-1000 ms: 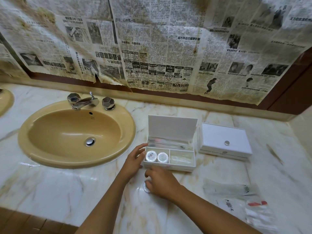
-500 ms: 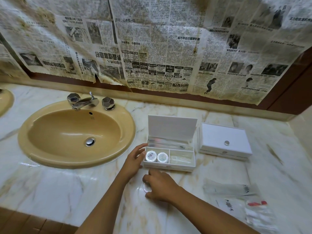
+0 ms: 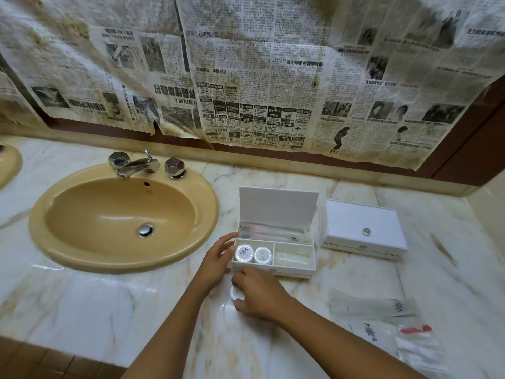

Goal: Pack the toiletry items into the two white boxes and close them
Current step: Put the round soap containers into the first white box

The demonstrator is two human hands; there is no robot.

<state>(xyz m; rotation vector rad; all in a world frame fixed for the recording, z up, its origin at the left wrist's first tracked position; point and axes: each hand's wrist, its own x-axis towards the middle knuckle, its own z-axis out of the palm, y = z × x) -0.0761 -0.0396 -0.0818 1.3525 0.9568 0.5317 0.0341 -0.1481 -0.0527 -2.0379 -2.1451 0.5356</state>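
open box: [image 3: 274, 265] white, lid up, mid counter. Back slot has a long clear pack. Front left slot has 2 round pucks [image 3: 253, 254] side by side. Front right slot has a clear pack.
shut box: [image 3: 362, 232] at 3 o'clock of open box, just beside it, lid down. Can't tell what's inside.
loose puck: [image 3: 236, 293] on counter at 6 o'clock of open box's left corner, near its front wall.
R hand: [image 3: 259, 292] fingers curled round loose puck, thumb on near side, fingers on far side. Looks like a grip, but puck seems not yet off the counter.
L hand: [image 3: 218, 254] fingers loose and spread, tips touching open box's left wall at 9 o'clock. Holds nothing; prob. steadies the box.
packs: [image 3: 382, 321] clear bags at 4 o'clock of open box, well apart from it, not yet packed.
sink: [image 3: 123, 220] at 9 o'clock of open box.
risk 1: front left slot looks full w/ 2 pucks. A 3rd may not fit flat; if it sits high, lid won't shut.
risk 2: puck is small & shiny, counter is slick. A weak pinch could let it slip and roll, maybe toward sink.
risk 3: R hand lifts close under box's front wall. A bump could push the box if L hand lets go.
risk 4: packs are floppy. An edge over the rim could get caught under a lid later.
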